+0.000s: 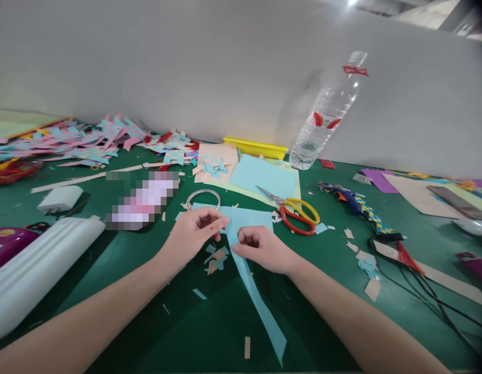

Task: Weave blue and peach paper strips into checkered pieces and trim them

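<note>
A long light-blue paper strip (pixel 260 304) runs from between my hands down toward the table's near edge, slightly twisted. My left hand (pixel 196 228) pinches its upper end between thumb and fingers. Lower down, my right hand (pixel 266 248) is closed with its thumb and curled fingers at the strip's right edge. Behind the hands lies a wider blue sheet (pixel 252 214), partly covered by them. Scissors (pixel 295 210) with one yellow and one red handle rest to the right of it. A metal ring (pixel 204 192) lies just beyond my left hand, and paper scraps (pixel 217 259) are scattered beneath.
A plastic bottle (pixel 329 122) leans against the grey partition beside a yellow tray (pixel 256 148). Folded paper pieces (pixel 85 137) are heaped at the back left. A charger (pixel 61 199) and a white elongated object (pixel 46 272) lie left; dark cables (pixel 424 283) run along the right.
</note>
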The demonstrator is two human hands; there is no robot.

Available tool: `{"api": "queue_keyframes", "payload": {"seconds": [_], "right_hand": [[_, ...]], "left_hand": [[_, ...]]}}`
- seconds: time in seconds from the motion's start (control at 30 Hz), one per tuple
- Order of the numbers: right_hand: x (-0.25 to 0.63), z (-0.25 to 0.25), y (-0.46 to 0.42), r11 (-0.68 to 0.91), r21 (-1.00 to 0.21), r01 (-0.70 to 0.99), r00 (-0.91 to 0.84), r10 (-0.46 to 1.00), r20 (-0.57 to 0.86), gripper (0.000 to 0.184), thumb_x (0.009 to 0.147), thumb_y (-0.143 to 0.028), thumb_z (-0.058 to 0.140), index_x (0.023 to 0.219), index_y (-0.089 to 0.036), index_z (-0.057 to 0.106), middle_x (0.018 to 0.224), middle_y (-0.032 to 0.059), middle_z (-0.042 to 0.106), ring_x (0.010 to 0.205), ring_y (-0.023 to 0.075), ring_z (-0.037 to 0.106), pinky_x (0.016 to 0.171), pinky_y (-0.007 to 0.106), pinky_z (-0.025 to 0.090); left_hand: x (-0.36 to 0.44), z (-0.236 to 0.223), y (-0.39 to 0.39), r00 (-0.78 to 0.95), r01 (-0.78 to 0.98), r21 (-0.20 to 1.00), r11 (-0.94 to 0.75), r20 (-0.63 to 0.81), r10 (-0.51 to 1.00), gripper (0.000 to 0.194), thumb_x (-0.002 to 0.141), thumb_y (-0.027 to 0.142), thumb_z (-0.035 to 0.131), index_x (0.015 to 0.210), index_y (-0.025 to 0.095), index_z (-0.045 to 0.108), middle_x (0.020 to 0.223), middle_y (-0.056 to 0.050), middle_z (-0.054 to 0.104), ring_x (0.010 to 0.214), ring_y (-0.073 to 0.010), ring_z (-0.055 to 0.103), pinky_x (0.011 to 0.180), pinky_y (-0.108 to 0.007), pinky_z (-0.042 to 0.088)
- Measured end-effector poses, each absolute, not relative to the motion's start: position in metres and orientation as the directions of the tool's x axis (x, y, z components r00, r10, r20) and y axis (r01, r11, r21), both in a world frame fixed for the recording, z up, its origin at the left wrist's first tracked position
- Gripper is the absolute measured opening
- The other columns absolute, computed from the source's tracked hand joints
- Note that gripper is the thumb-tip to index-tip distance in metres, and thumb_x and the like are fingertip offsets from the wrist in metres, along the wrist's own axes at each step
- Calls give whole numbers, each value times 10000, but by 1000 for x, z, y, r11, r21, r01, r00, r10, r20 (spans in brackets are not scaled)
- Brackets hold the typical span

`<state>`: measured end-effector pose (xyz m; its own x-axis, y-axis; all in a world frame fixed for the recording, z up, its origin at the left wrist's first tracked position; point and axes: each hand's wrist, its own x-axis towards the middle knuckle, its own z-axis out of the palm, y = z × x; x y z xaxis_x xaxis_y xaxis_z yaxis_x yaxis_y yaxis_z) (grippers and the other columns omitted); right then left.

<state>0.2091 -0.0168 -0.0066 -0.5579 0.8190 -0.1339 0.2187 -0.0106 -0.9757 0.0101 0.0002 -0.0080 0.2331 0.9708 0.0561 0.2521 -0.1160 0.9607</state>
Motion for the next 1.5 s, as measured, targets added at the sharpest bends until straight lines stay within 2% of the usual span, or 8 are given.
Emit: {"api": "queue_keyframes", "payload": {"seconds": [0.13,0.2,0.33,0.43,0.6,1.0,1.2,1.5], "right_hand": [[208,-10,-17,-35,-979,201,-572,807,-146,353,729,-437,705,634,-185,476,570,-69,416,516,65,351,496,225,290],[207,-12,-16,-70,-987,147,-539,831,-139,345,725,-458,705,657,-179,513,571,-65,436,513,65,358,497,229,285],[205,-14,-15,-173,-985,-18,-444,884,-147,376,703,-495,722,668,-170,537,491,-83,405,456,51,307,468,232,226],[204,-13,-15,-202,-973,-111,-394,908,-144,378,689,-483,742,661,-162,544,465,-88,399,442,46,299,467,230,217],[205,-17,-15,-165,-979,-116,-343,932,-116,343,701,-461,741,672,-157,584,459,-81,417,444,50,318,471,233,223],[204,-20,-15,-138,-980,-145,-279,956,-93,335,737,-446,717,655,-147,591,465,-78,408,434,43,321,456,229,229],[203,-24,-14,-153,-966,-208,-273,957,-93,297,740,-399,730,661,-146,596,448,-84,390,420,39,312,445,223,234],[198,-24,-20,-79,-947,-311,-116,992,-45,286,762,-354,722,635,-160,555,419,-91,387,383,32,302,432,228,216]], "left_hand": [[13,-6,0,197,193,978,-80,41,980,335,828,442,621,1038,182,596,632,20,607,586,-140,593,604,-260,486],[14,-4,0,220,165,985,-53,16,975,357,859,453,572,1082,174,562,623,21,601,588,-143,590,597,-263,488],[16,-4,-1,364,166,986,23,-83,928,340,845,450,592,1038,173,552,630,22,603,551,-127,578,523,-235,473],[17,-7,-3,440,173,983,55,-127,889,285,823,441,629,923,179,577,653,15,620,531,-112,571,493,-216,466],[17,-10,-4,501,204,976,81,-175,848,266,813,415,642,716,169,614,599,6,624,525,-107,565,521,-213,474],[17,-6,-6,524,311,946,96,-254,813,210,770,340,688,787,137,739,656,-31,681,510,-84,487,461,-183,357],[20,-2,-7,516,279,946,164,-292,805,230,769,361,700,756,132,719,746,-62,737,543,-88,552,492,-172,400],[20,-1,-9,465,243,952,187,-283,839,209,754,339,714,716,140,661,631,-18,706,468,-77,533,447,-169,381]]}}
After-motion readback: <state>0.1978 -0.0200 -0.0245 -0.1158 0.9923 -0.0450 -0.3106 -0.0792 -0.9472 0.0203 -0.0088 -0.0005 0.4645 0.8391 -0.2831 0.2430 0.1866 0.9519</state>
